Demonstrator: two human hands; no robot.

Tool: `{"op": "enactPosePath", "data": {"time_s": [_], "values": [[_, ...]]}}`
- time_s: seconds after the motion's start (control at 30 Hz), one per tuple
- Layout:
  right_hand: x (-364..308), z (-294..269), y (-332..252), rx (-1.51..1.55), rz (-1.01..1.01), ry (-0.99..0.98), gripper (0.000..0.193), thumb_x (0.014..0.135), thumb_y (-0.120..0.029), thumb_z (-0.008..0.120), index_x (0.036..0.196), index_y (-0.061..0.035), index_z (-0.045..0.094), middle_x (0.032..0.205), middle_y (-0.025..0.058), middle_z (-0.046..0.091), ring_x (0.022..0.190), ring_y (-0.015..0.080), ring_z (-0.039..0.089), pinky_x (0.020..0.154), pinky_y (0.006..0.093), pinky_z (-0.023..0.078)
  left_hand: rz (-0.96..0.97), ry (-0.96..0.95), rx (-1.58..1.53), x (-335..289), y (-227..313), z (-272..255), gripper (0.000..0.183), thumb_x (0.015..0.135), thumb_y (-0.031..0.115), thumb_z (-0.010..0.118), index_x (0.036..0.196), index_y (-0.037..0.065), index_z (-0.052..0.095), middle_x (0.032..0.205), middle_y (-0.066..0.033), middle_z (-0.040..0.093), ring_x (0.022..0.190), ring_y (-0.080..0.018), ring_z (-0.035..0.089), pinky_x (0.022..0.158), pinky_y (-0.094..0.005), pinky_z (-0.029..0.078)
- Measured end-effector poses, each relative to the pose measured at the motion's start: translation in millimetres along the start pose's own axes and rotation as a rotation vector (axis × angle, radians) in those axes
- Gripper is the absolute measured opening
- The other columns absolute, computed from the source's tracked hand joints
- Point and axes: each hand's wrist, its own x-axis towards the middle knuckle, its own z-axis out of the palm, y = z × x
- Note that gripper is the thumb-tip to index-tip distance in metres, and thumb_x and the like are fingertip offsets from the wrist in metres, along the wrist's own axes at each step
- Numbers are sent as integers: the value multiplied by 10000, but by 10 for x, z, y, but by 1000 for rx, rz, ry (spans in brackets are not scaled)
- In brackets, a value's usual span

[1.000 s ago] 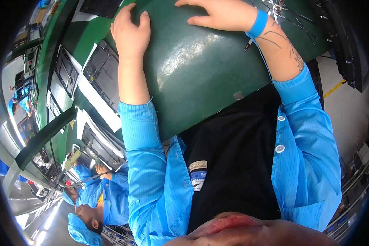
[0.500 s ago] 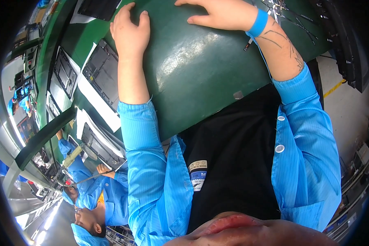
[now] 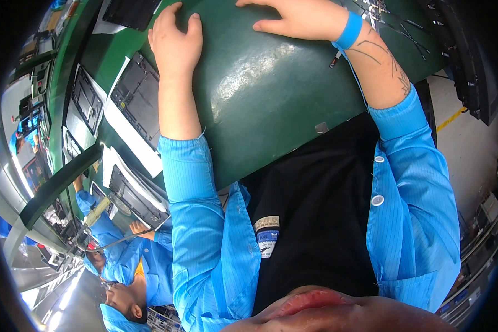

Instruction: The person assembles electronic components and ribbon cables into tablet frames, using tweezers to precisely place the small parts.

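My left hand (image 3: pixel 177 44) lies on the green work surface (image 3: pixel 260 94) near the top of the view. Its thumb stands apart from the fingers, and nothing shows in its grasp. Further right, my right hand (image 3: pixel 301 22) reaches leftward over the same surface with thumb and fingers apart. No object is visible in it, though the upper edge of the view cuts close to its fingertips. A blue wrist strap (image 3: pixel 349 30) circles my right wrist, its cord running down along the forearm. Beside that wrist are several thin dark cables (image 3: pixel 412 36).
Left of my left forearm, black flat panels (image 3: pixel 138 99) with electronic parts lie on white sheets. A dark bar (image 3: pixel 63 182) crosses the lower left. Two co-workers in blue (image 3: pixel 152 271) sit beyond it. Black equipment (image 3: pixel 467 61) stands at the right table edge.
My hands have stayed where they were. The nearest co-worker's head has shifted slightly to the right and down.
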Motion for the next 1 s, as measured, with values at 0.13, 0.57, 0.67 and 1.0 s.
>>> {"op": "enactPosePath", "data": {"time_s": [0.13, 0.57, 0.67, 1.0], "values": [[-7, 8, -1, -8, 0, 10, 504, 888, -263, 722, 1316, -12, 634, 1502, 248, 505, 1410, 409, 452, 1193, 473, 344, 4, 5, -15, 3, -16, 10, 462, 903, 342, 687, 1290, 91, 678, 1243, -179, 704, 1191, -365, 627, 1085, -443, 441], [-2, 42, -5, -3, -1, 6, 512, 889, -265, 722, 1323, -11, 632, 1500, 248, 508, 1410, 408, 454, 1193, 470, 347, 52, 19, 4, -12, -80, 27, 461, 906, 345, 679, 1292, 92, 678, 1245, -172, 704, 1187, -356, 634, 1100, -440, 426], [1, 49, -6, 3, 8, 0, 509, 889, -264, 721, 1323, -12, 632, 1501, 248, 506, 1413, 407, 450, 1194, 469, 345, 10, -1, 2, -23, -56, 11, 465, 905, 345, 678, 1297, 94, 676, 1251, -171, 702, 1194, -353, 630, 1103, -439, 423], [12, 57, -29, 3, 7, 3, 505, 890, -260, 721, 1321, -14, 631, 1508, 249, 499, 1417, 408, 444, 1197, 469, 340, 27, 18, 29, -41, -142, 43, 466, 910, 341, 676, 1303, 90, 669, 1277, -165, 693, 1221, -347, 620, 1120, -436, 408]]}}
